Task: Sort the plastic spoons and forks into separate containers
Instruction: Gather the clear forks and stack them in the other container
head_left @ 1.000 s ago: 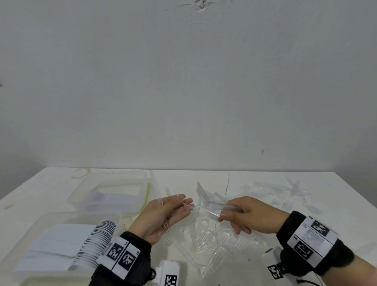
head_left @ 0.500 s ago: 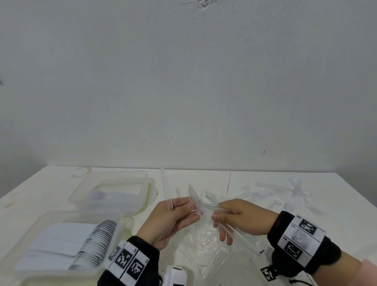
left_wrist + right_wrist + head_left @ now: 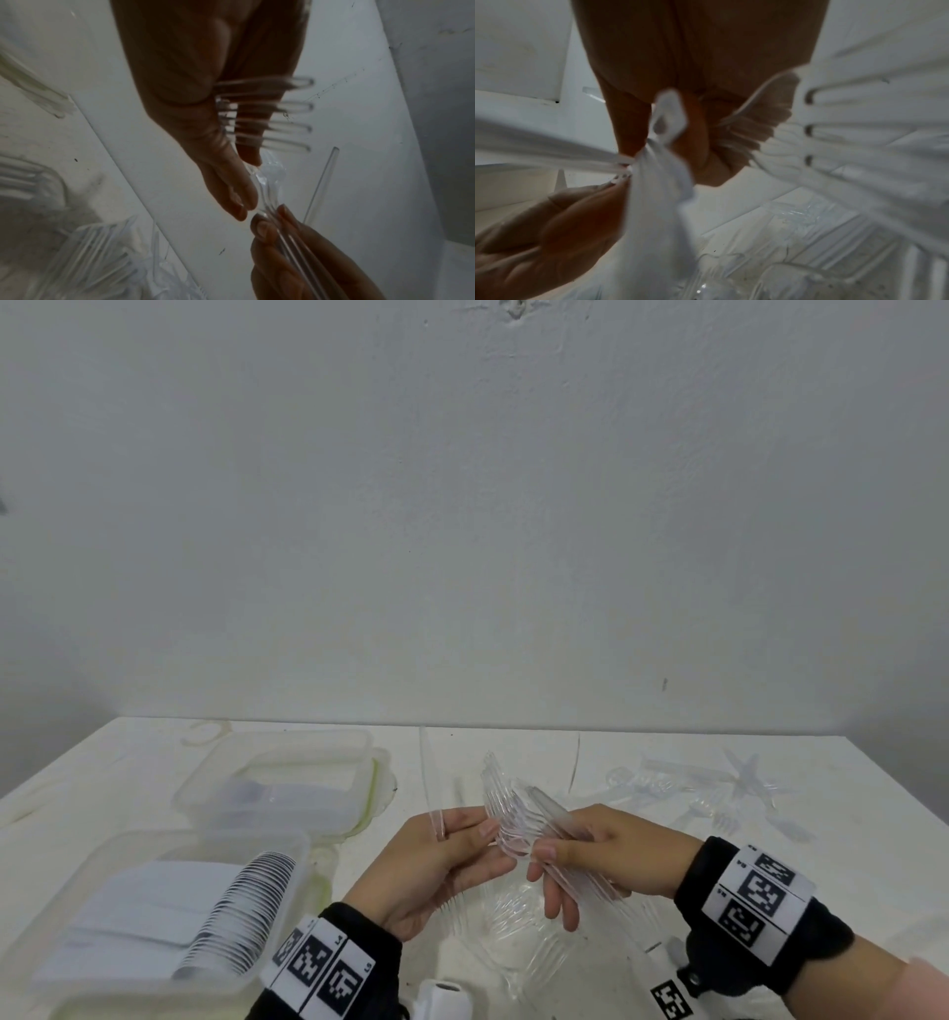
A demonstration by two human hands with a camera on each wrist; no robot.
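In the head view my right hand [image 3: 590, 855] grips a bundle of clear plastic forks [image 3: 506, 806], tines pointing up and left. My left hand [image 3: 462, 850] holds several clear cutlery handles [image 3: 285, 113] threaded between its fingers, one handle [image 3: 425, 778] standing upright. Its thumb and forefinger pinch the front piece [image 3: 267, 182] of the bundle, right against the right hand's fingertips [image 3: 262, 229]. The right wrist view is blurred and shows the clear forks [image 3: 752, 130] against my right palm. A near-left container [image 3: 287, 845] holds a row of stacked spoons [image 3: 241, 911].
A second clear container [image 3: 359, 742] stands behind the first. A heap of clear forks [image 3: 518, 937] lies on the table under my hands. Loose clear cutlery [image 3: 719, 793] is scattered at the back right. The white table [image 3: 847, 814] ends at a grey wall.
Both hands have lifted and closed in on each other. The right hand's fork bundle has swung up from flat, and the left fingers now pinch its front piece.
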